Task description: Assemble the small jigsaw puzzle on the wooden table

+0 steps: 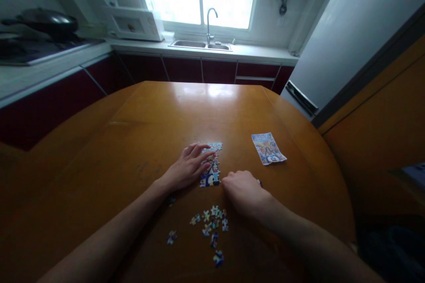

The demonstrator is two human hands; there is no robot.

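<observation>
A partly joined jigsaw puzzle (212,169) lies in the middle of the round wooden table (199,110). My left hand (186,169) rests flat on its left side, fingers stretched out over the pieces. My right hand (244,192) sits just right of the puzzle's lower edge, knuckles up and fingers curled under; what they hold, if anything, is hidden. Several loose puzzle pieces (212,223) are scattered on the table between my forearms, nearer to me.
A small printed picture card (268,148) lies on the table to the right of the puzzle. Beyond the table are a kitchen counter with a sink (199,44), a microwave (134,24), a pan (46,20) on a stove and a refrigerator (341,44) at right.
</observation>
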